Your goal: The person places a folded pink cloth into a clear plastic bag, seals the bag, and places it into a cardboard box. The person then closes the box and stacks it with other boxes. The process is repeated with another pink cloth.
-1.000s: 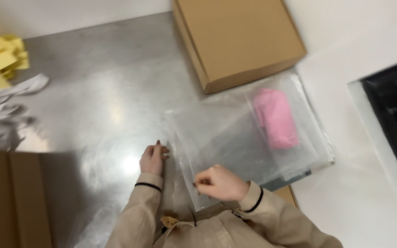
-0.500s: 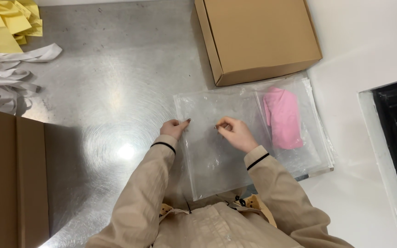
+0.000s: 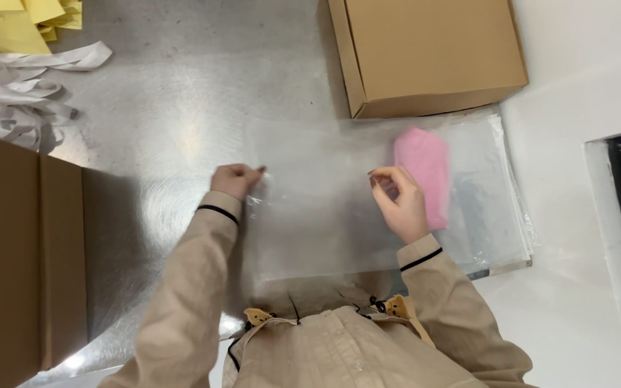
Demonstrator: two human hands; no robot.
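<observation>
A clear plastic bag point(image 3: 318, 208) lies spread flat on the steel table point(image 3: 174, 122) in front of me. My left hand point(image 3: 235, 179) pinches its left edge with closed fingers. My right hand point(image 3: 399, 201) pinches the bag near its right side, right beside a folded pink cloth item point(image 3: 425, 172). The pink item rests on a stack of further clear bags point(image 3: 497, 208) lying at the right end of the table.
A closed cardboard box point(image 3: 425, 50) stands at the back right, touching the bag stack. A brown cardboard piece point(image 3: 16, 259) covers the left near side. White paper strips point(image 3: 16, 93) and yellow sheets point(image 3: 16, 21) lie at the back left. The table ends at a white surface point(image 3: 583, 144) on the right.
Both hands have moved up and apart along the clear bag. The right hand went rightward to the pink item, and the bag now lies spread wider between them.
</observation>
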